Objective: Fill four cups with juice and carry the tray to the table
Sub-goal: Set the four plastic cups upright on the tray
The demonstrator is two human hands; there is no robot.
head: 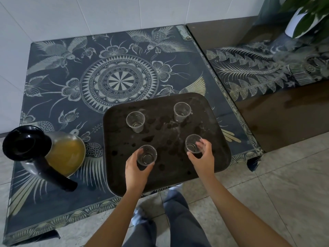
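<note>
A dark brown tray (pixel 165 132) lies on the patterned table, its near edge hanging over the table's front. Several clear plastic cups stand on it, all empty. My left hand (pixel 136 169) wraps the near-left cup (pixel 147 155). My right hand (pixel 202 155) grips the near-right cup (pixel 193 143). The far-left cup (pixel 135 121) and the far-right cup (pixel 182 111) stand untouched. At the table's left stands a glass jug (pixel 65 154) with orange-yellow juice, a black lid and a black handle pointing toward me.
The table (pixel 71 82) wears a dark blue cloth with pale birds and a mandala. A second, lower surface (pixel 277 111) with a similar runner adjoins on the right, with a potted plant (pixel 302 16) at its back. White wall behind; tiled floor and my legs below.
</note>
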